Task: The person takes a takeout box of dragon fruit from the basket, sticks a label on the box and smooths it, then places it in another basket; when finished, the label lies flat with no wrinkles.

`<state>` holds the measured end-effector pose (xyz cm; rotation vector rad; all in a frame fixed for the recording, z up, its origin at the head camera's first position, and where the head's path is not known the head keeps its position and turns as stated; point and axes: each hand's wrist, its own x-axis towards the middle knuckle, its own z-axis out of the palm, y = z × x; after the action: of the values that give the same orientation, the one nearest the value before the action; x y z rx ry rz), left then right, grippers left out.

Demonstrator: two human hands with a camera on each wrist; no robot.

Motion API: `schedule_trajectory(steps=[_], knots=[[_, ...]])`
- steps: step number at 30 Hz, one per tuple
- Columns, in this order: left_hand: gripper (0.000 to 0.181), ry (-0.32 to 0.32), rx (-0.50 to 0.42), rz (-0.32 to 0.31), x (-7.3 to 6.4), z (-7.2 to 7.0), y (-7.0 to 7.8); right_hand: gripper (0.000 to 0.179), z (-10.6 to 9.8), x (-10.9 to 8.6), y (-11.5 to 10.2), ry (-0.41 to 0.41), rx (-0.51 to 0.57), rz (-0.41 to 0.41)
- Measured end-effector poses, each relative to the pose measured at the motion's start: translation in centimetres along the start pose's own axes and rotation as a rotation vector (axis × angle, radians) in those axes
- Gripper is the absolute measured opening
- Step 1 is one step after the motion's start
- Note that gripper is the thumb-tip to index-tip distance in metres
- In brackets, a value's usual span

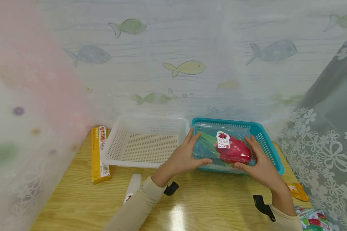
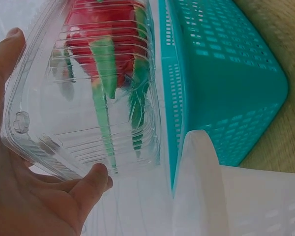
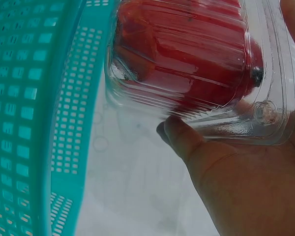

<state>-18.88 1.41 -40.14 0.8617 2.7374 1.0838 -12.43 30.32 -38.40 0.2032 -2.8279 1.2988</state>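
Both hands hold a clear plastic clamshell box [image 1: 206, 150] over the teal basket [image 1: 273, 157]. Inside the box lies a red dragon fruit [image 1: 234, 150] with long green scales, and a white label [image 1: 223, 140] is stuck on the lid. My left hand [image 1: 185, 155] grips the box's left end, thumb at the near edge. At the right end my right hand [image 1: 261, 163] grips it the same way. In the left wrist view the box [image 2: 78, 128] is above the basket's rim [image 2: 179, 98]; the right wrist view shows the thumb [image 3: 187, 140] against its side.
Left of the teal basket stands a white basket [image 1: 144, 165]. Beside it lies a yellow pasta box [image 1: 96, 157]. A white object with a label [image 1: 134, 184] is near my left forearm. An orange packet [image 1: 298, 191] and a colourful bag [image 1: 313, 218] lie at the right. A patterned curtain hangs behind.
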Motion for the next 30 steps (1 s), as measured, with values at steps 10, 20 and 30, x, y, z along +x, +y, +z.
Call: schedule_trajectory(steps=[10, 20, 30], knots=[[0.104, -0.01, -0.021, 0.002, 1.0, 0.0, -0.1, 0.099, -0.5, 0.7, 0.3, -0.027, 0.02, 0.009], [0.102, -0.028, -0.023, -0.006, 1.8, 0.3, -0.5, 0.098, -1.0, 1.3, 0.6, -0.046, 0.013, 0.015], [0.102, -0.061, -0.02, -0.003, 2.7, 0.6, -0.6, 0.095, -1.4, 1.8, 1.4, -0.063, 0.001, 0.018]])
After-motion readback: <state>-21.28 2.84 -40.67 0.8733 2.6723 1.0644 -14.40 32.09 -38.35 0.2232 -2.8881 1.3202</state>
